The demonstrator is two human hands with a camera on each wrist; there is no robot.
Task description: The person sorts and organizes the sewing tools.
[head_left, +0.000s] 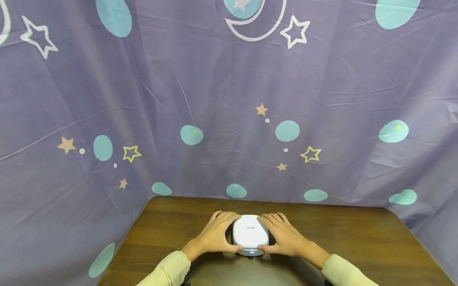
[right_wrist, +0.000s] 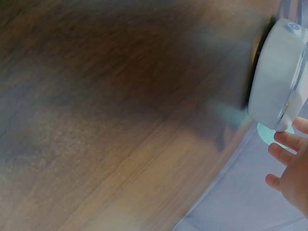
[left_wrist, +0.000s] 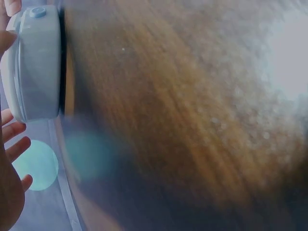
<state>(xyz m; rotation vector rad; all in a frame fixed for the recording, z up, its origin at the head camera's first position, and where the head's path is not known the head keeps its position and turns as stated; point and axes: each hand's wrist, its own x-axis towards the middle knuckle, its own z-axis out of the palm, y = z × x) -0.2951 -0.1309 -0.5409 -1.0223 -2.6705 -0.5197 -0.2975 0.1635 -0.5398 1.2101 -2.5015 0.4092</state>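
A white rounded case (head_left: 250, 234) sits on the wooden table in the head view, with a small dark mark on its lid and a bluish round button on the front. My left hand (head_left: 216, 233) holds its left side, thumb at the front edge and index finger at the back corner. On the opposite side my right hand (head_left: 284, 235) grips it in the same way. In the left wrist view the case's side (left_wrist: 41, 72) shows a seam under the lid. The lid looks closed. The right wrist view has fingertips at the case's far end (right_wrist: 274, 77).
The brown wooden table (head_left: 171, 222) has rounded back corners. A purple curtain (head_left: 222, 91) printed with stars, moons and teal blobs hangs behind the table and along its sides. Light-coloured sleeves (head_left: 168, 268) cover both forearms.
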